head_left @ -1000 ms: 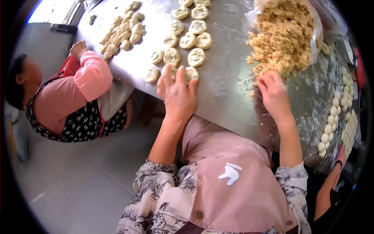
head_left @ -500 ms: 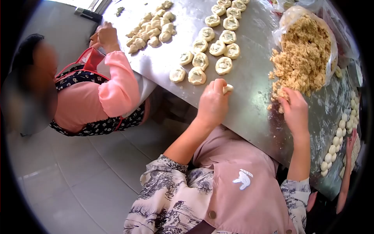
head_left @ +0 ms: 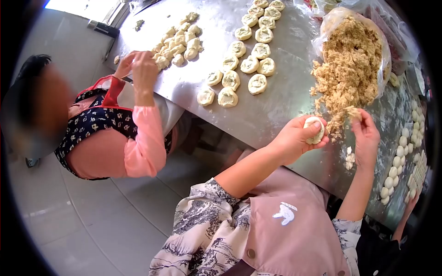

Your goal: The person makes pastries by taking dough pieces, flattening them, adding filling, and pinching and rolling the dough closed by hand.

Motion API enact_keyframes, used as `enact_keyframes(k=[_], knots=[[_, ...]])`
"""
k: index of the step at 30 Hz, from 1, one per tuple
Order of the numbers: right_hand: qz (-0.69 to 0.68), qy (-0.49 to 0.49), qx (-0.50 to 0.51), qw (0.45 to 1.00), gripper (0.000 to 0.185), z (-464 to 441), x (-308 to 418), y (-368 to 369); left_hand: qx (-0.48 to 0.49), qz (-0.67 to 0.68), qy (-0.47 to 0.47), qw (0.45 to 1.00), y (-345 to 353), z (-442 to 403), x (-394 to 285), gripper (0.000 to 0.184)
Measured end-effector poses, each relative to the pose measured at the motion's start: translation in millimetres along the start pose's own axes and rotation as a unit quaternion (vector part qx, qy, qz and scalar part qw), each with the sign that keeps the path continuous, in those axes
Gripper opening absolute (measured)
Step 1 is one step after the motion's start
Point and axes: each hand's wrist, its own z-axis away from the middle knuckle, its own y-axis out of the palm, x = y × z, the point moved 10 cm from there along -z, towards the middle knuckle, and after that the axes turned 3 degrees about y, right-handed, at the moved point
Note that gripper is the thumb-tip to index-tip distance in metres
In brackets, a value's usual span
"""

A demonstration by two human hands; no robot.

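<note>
My left hand [head_left: 292,140] holds a round, flattened piece of dough [head_left: 316,133], with the thumb pressed on its face. To the right of it, my right hand [head_left: 367,142] pinches a clump of tan crumbly filling [head_left: 352,112] between thumb and fingers. Just beyond both hands a large heap of the same crumbly filling [head_left: 352,60] spills from a clear plastic bag [head_left: 384,69] onto the metal table [head_left: 294,69]. A few small white bits [head_left: 350,158] lie close to my right wrist.
Rows of dimpled dough rounds [head_left: 231,80] run up the table's middle. A co-worker [head_left: 110,138] at the left handles something by a pile of dough lumps [head_left: 179,43]. Smooth dough balls [head_left: 397,161] line the right side, near another person's hand [head_left: 413,202].
My left hand has moved right, near the heap, and the dough round now shows its face. My right hand has lifted a clump from the heap. The co-worker's hands moved towards the dough lumps.
</note>
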Motion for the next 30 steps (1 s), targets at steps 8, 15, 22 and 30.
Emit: enact_keyframes(k=[8, 15, 22, 30], knots=[[-0.112, 0.057, 0.075, 0.989, 0.025, 22, 3, 25, -0.069, -0.02, 0.033, 0.997, -7, -23, 16, 0.024], [0.114, -0.105, 0.038, 0.987, 0.02, 47, 34, 43, -0.069, -0.068, 0.019, 0.995, 20, -25, 27, 0.035], [0.056, -0.111, 0.029, 0.992, 0.03, 53, 35, 41, -0.005, -0.053, 0.083, 0.995, 23, -30, 25, 0.03], [0.085, -0.189, 0.017, 0.978, 0.037, 48, 55, 36, -0.052, -0.049, 0.085, 0.994, 3, -28, 18, 0.032]])
